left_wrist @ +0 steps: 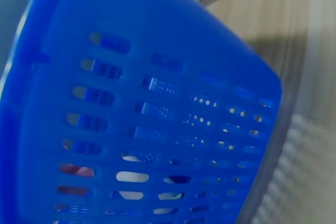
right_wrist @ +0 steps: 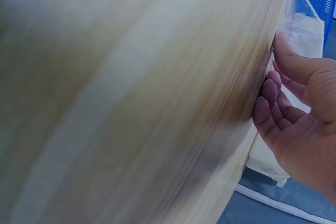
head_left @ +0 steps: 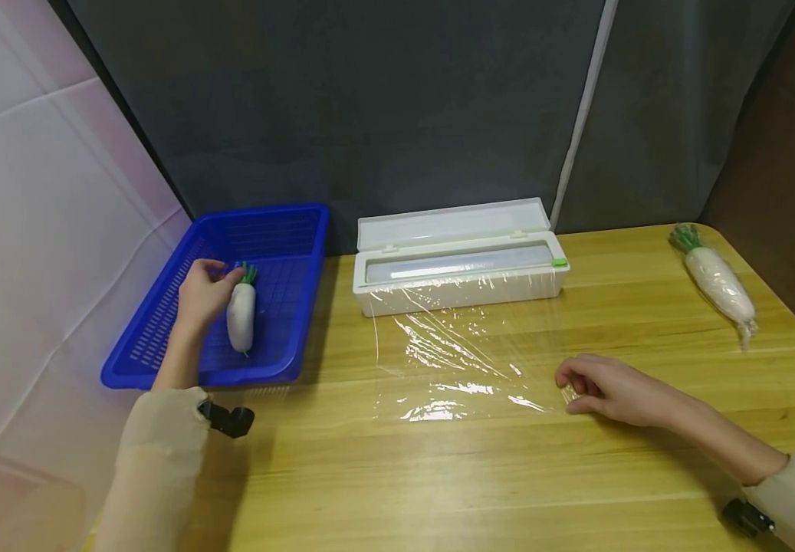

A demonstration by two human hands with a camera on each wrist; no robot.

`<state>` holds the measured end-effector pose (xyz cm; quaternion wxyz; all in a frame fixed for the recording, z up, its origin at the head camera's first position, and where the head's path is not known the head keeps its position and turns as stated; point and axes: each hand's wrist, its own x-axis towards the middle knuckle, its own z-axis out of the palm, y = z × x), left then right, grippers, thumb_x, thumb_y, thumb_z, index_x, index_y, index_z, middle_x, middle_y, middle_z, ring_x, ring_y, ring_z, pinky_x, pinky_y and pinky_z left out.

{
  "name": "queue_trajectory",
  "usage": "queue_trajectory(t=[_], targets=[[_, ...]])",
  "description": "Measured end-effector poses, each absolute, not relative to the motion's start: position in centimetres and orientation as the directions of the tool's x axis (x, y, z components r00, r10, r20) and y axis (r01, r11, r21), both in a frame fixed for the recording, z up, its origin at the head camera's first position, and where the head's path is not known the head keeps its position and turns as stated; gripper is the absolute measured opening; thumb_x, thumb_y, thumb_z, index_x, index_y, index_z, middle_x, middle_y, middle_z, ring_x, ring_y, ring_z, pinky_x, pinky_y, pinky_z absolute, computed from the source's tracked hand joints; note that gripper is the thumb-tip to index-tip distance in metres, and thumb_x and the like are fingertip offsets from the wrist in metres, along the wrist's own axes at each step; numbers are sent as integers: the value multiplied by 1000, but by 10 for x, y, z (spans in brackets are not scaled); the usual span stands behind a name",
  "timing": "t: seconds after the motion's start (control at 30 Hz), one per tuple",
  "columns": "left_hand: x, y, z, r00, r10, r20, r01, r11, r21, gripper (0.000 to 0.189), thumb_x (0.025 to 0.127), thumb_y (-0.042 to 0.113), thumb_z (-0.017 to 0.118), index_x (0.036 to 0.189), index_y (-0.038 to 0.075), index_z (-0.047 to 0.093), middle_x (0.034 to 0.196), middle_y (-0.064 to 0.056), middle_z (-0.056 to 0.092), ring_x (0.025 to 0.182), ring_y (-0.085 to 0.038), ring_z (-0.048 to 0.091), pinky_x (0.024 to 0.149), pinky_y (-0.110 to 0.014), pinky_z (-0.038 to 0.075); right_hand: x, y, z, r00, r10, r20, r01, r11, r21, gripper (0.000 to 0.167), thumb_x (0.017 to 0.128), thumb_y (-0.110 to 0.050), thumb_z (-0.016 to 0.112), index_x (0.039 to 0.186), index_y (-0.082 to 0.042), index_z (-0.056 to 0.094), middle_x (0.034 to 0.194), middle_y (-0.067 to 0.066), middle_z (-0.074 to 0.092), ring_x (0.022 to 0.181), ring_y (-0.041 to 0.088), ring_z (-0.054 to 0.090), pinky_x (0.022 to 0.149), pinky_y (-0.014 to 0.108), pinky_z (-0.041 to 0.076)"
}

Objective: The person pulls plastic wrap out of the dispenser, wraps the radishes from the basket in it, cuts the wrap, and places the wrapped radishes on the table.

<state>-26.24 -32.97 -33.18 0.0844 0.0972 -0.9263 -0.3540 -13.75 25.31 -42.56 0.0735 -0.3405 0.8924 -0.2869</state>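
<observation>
In the head view my left hand [head_left: 205,295] is inside the blue basket [head_left: 310,307], its thumb tip overlapping the upper end of a white radish [head_left: 241,320] with a short green top. The fingers are loosely bent beside the radish, not wrapped round it. Clear cling film [head_left: 448,368] stretches forward from a white dispenser box [head_left: 462,295] over the table. At the film's near right corner, my right hand [head_left: 621,391] pinches the edge between thumb and fingers. The right wrist view shows this hand [right_wrist: 302,103] low by the tabletop, fingers curled.
A second radish [head_left: 717,280], wrapped in clear film, lies on the right of the wooden table [head_left: 383,491]. The dispenser's lid [head_left: 452,222] stands raised, with a green slider [head_left: 560,262] at its right end. A grey curtain [head_left: 369,100] hangs behind.
</observation>
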Motion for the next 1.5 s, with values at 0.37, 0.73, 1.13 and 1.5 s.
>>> queue_trajectory(t=[0.37,0.73,1.13,1.5], targets=[[-270,-343,-341,-963,-253,-88,-246,705,665,69,102,35,51,142,-16,28,143,-43,33,135,-54,33,111,-58,31,-138,251,-425,-753,-655,61,-567,599,-565,24,90,-24,77,105,-16,60,81,-14,46,71,0,45,63,22,42],[-270,-352,-350,-957,-181,-226,-279,788,549,57,98,26,61,117,-24,40,112,-39,48,109,-50,50,95,-54,45,-138,252,-426,-749,-659,69,-575,596,-560,24,90,-24,77,104,-16,60,80,-14,46,71,0,45,63,22,42],[-272,-352,-352,-933,-177,-314,-319,811,491,64,95,31,69,116,-25,48,89,-20,56,73,-26,63,68,-38,57,-137,252,-422,-752,-656,55,-564,598,-570,23,90,-23,76,104,-16,60,80,-13,46,70,0,45,63,22,42],[-266,-354,-351,-918,-207,-339,-370,757,538,61,95,26,62,123,-23,40,101,-27,54,76,-29,65,72,-42,57,-137,252,-423,-755,-653,61,-566,601,-564,24,89,-21,77,104,-15,60,79,-13,46,69,0,44,63,22,42]])
